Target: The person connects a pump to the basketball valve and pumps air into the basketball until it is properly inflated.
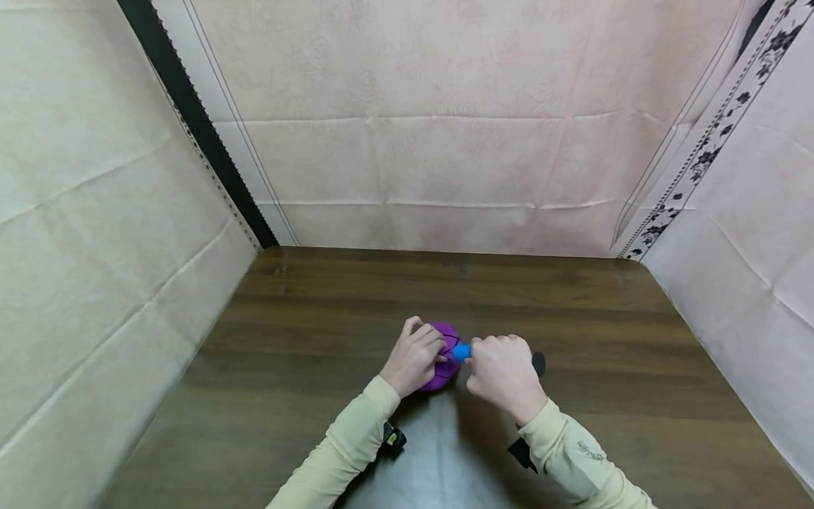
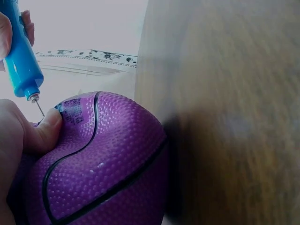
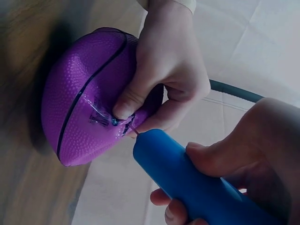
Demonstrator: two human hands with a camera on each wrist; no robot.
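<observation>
A purple pebbled ball (image 2: pixel 108 150) with black seams, partly deflated and dented, is close over the table in front of me. My left hand (image 1: pixel 416 355) grips it, thumb and fingers pinching the skin around the valve. In my right hand (image 1: pixel 505 371) is a blue hand pump (image 3: pixel 187 178), with fingers wrapped round its barrel. Its thin metal needle (image 2: pixel 39 108) points at the ball between the left thumb and fingers, and its tip is hidden there. The pump's black handle end (image 1: pixel 539 364) sticks out beyond the right hand.
The brown wood-grain table (image 1: pixel 305 304) spreads around both hands. Pale cloth walls (image 1: pixel 445 162) enclose it at the back and both sides. A black strip (image 1: pixel 197 120) runs down the back left corner, a floral border (image 1: pixel 706 152) down the right.
</observation>
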